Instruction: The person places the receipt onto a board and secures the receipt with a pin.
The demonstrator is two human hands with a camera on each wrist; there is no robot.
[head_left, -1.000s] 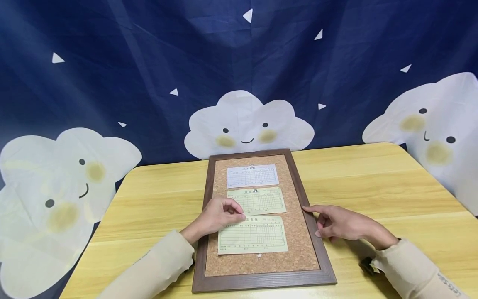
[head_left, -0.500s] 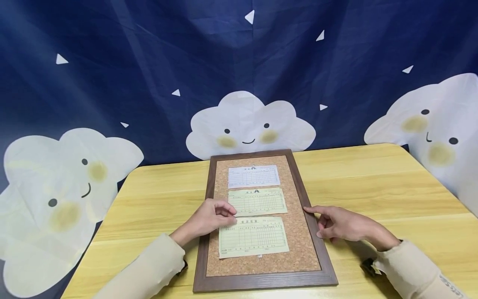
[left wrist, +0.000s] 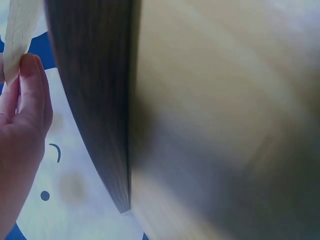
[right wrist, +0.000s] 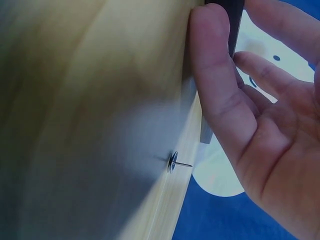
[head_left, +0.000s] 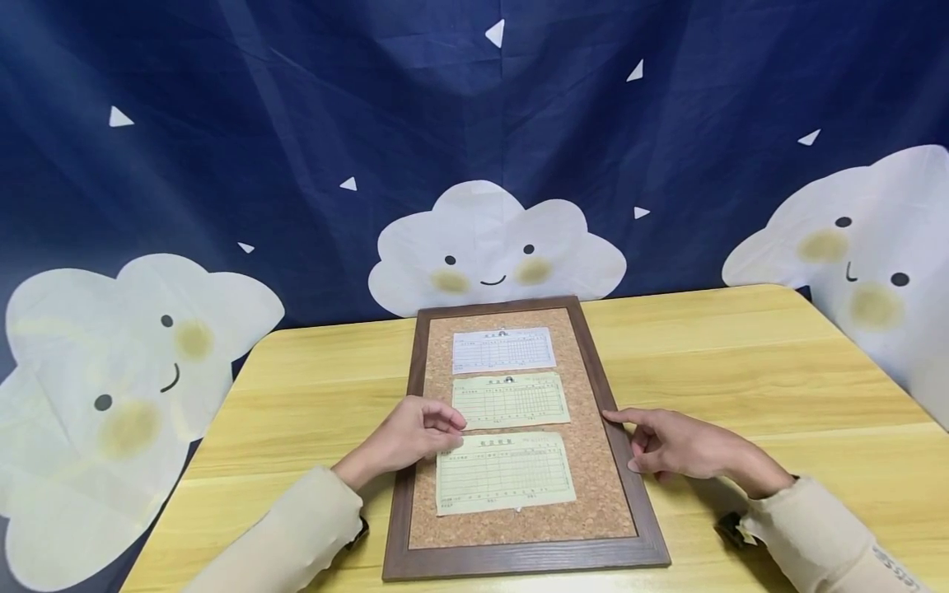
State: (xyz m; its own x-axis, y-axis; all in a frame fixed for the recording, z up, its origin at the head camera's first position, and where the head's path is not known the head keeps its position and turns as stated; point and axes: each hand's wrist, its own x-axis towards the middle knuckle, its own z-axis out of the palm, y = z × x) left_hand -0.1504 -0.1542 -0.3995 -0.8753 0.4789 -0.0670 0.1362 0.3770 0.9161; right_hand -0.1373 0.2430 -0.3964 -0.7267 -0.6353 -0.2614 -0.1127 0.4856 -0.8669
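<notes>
My left hand [head_left: 415, 428] pinches the upper left corner of the lowest pale green receipt slip [head_left: 504, 473] in the head view. The left wrist view shows that slip [left wrist: 19, 35] between thumb and fingers of the left hand [left wrist: 25, 115]. It lies on a cork board [head_left: 600, 502] with a dark brown frame [head_left: 519, 558]. At the frame's right side, my right hand [head_left: 685, 445] rests its straight index finger. In the right wrist view, the thumb of the right hand [right wrist: 270, 135] lies by the frame [right wrist: 235, 25]. A small shiny bit [head_left: 518, 509] shows under the slip's lower edge.
Above on the board are another green slip [head_left: 511, 401] and a white slip [head_left: 504, 351], each with a dark round tack at its top. A thumbtack [right wrist: 173, 162] lies point-up on the wooden table [head_left: 741, 354]. Behind hangs a blue cloud-patterned cloth [head_left: 311, 99].
My left hand has moved left and slightly down, from the lowest slip's top edge to its corner. That slip has shifted slightly down the board. The right hand has stayed at the frame.
</notes>
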